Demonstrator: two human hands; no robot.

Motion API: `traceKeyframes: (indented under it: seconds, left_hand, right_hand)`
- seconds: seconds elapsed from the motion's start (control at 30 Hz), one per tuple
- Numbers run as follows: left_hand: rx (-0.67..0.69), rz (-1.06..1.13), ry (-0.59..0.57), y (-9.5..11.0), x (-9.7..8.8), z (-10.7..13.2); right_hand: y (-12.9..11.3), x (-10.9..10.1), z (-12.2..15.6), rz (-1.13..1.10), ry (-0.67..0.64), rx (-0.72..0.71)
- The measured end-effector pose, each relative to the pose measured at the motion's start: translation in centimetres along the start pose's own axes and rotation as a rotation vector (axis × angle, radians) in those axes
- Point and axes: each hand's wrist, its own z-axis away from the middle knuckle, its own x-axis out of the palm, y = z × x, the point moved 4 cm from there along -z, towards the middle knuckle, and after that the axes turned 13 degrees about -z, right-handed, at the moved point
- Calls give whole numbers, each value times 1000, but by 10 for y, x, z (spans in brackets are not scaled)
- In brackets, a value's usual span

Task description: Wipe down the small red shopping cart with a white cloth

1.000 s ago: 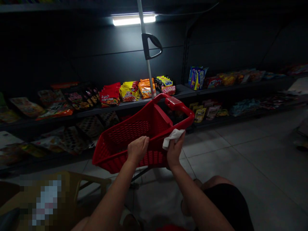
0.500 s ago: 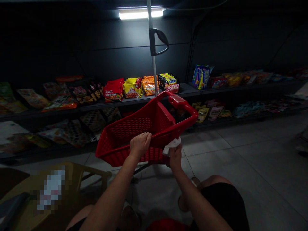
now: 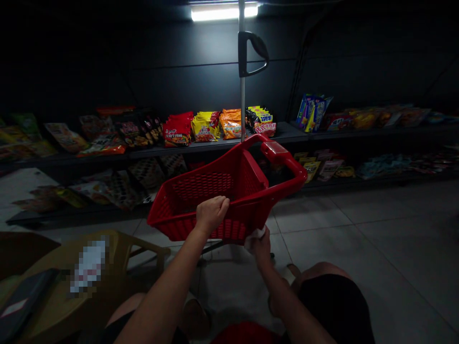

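Note:
A red plastic shopping cart point(image 3: 247, 205) stands before me, its handle to the right and its basket toward the left. My left hand point(image 3: 212, 212) is closed over the near top rim of the basket. Lower down, at the cart's underside below the handle end, my right hand point(image 3: 262, 246) holds a white cloth point(image 3: 255, 235) against the red plastic. Its fingers are partly hidden by the cloth. A grey pole point(image 3: 243, 100) with a black loop grip point(image 3: 253, 54) rises behind the cart.
Shelves with several packs of noodles point(image 3: 204, 126) and snacks run along the back wall. A tan stool or chair point(image 3: 118, 243) is at lower left, bearing a dark flat object point(image 3: 28, 296) and a blurred patch. Tiled floor point(image 3: 333, 215) extends to the right.
My right hand has gone down with the cloth from the cart's side to its lower edge. My left hand keeps its hold on the rim. The view has shifted slightly.

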Motion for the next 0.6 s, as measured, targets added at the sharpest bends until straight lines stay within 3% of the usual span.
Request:
traceKeyframes:
  seconds: [0.1,0.17,0.23,0.33,0.4,0.43,0.5,0.6]
  left_hand:
    - [4,14,9,-3,2,-1]
    - [10,19,24,-4,2,-2]
    - [20,20,44,-4,1,-2]
    - [38,24,76,-8,-3,1]
    - [53,35,93,-12,-5,6]
    - [67,45,98,-14,-5,8]
    - [101,81,101,-19,-6,13]
    - [132,134,99,-27,-6,20]
  right_hand:
    - [-38,-4,-27,-287,176,64]
    - [-52,-1,-28,-399,228,103]
    - [-47,1,-16,-417,246,183]
    - [-21,-4,4,-403,150,380]
    - [-14,-22,4,-383,131,471]
    - [-20,-36,0,-369,181,465]
    - [-56,-72,-16,-321,387,295]
    - [-147,-115,-46,-182,519,-228]
